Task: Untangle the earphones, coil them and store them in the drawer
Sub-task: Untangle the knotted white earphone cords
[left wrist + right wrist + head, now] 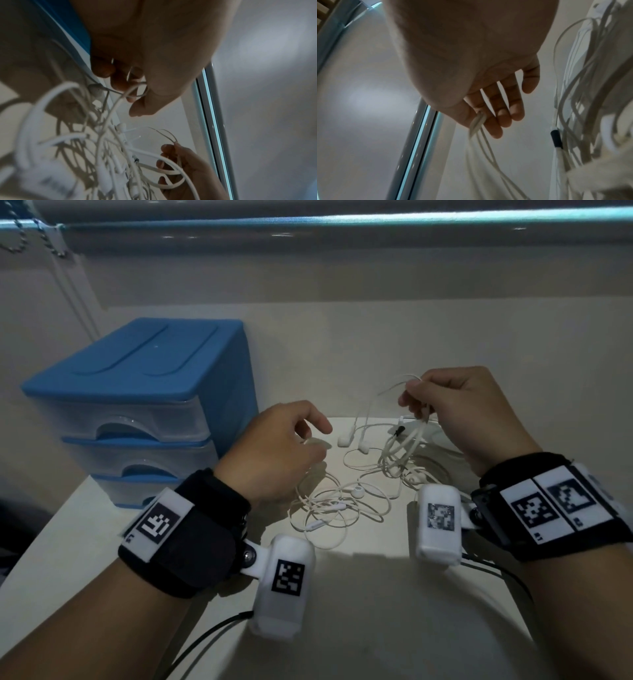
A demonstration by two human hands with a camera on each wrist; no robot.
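A tangle of white earphones [346, 501] lies on the pale table between my hands, with two earbuds [352, 440] at its far side. My right hand [455, 412] is raised at the right and pinches a strand of the cord [476, 121] between thumb and forefinger, the cord hanging down to the heap. My left hand [284, 446] hovers over the left of the tangle, fingers curled, with a loop of cord [135, 89] held at its fingertips. The blue drawer unit [137, 405] stands at the left, its three clear drawers closed.
The table [376, 611] ends at a wall behind and drops off at the left front. A window blind rail [342, 217] runs across the top. Black cables [205, 638] trail from the wrist cameras over the near table.
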